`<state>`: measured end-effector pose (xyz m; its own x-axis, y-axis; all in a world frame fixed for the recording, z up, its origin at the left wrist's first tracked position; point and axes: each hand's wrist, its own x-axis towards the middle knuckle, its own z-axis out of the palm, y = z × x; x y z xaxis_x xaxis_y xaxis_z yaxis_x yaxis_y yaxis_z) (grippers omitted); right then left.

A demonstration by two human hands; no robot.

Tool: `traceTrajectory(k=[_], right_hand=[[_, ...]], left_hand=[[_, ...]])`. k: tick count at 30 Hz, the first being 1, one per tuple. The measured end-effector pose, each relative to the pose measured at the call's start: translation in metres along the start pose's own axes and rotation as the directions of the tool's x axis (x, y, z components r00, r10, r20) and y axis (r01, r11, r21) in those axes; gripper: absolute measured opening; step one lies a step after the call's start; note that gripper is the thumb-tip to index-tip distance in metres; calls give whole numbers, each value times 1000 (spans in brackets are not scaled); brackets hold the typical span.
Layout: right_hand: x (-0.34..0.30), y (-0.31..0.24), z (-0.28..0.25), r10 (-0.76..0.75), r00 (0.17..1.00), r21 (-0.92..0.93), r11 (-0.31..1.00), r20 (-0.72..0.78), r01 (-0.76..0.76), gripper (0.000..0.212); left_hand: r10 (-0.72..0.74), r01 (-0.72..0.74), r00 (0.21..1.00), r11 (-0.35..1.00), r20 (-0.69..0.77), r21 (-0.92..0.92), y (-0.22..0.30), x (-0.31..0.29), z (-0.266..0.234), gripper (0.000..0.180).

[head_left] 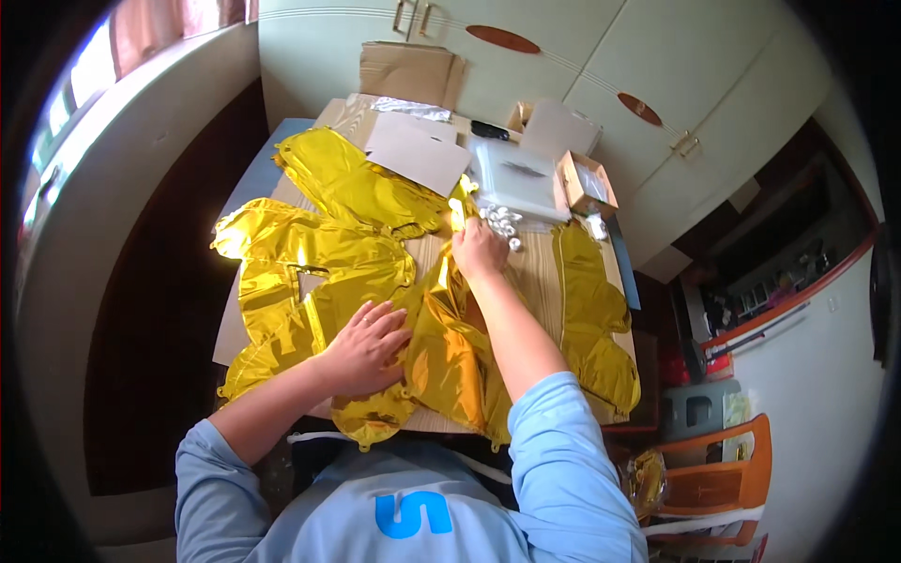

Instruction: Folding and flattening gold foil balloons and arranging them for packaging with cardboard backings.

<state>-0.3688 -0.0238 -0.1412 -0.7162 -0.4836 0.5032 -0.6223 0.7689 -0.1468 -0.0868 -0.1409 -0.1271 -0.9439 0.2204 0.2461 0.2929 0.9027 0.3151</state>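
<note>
My right hand (481,251) is closed on the far end of a flat gold foil balloon (443,366), whose crumpled body runs back toward me over the table. My left hand (366,352) lies with fingers out on the gold foil, at the right edge of a large letter- or number-shaped foil balloon (272,281). A third gold balloon (324,174) is spread at the far left, and another (591,319) lies along the right edge. All look uninflated. Small white round pieces (502,220) are heaped just beyond my right hand.
On the wooden table (540,291) stand a white card sheet (418,150), clear plastic bags (511,174) and a small open cardboard box (588,183). Brown cardboard (408,73) leans against the pale cabinets (526,70). An orange-framed chair (751,469) is at the lower right.
</note>
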Motion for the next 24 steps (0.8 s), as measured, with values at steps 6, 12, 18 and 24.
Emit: traceTrajectory(k=[6,12,18,24], right_hand=[[-4,15,15,-64,994,22,998,-83,66,17],[-1,4,1,36,992,-36,999,124,-32,28],[57,7,-3,-46,992,222,975,115,19,25],[112,-22,53,-206,963,8,978,172,207,39]], left_hand=[[-148,147,989,989,-26,-17,-81,79,-37,30],[-106,105,992,994,-63,-28,-134,169,-17,36],[-134,135,987,991,-92,3,-149,193,18,35],[-106,108,975,994,-197,2,-147,184,22,25]])
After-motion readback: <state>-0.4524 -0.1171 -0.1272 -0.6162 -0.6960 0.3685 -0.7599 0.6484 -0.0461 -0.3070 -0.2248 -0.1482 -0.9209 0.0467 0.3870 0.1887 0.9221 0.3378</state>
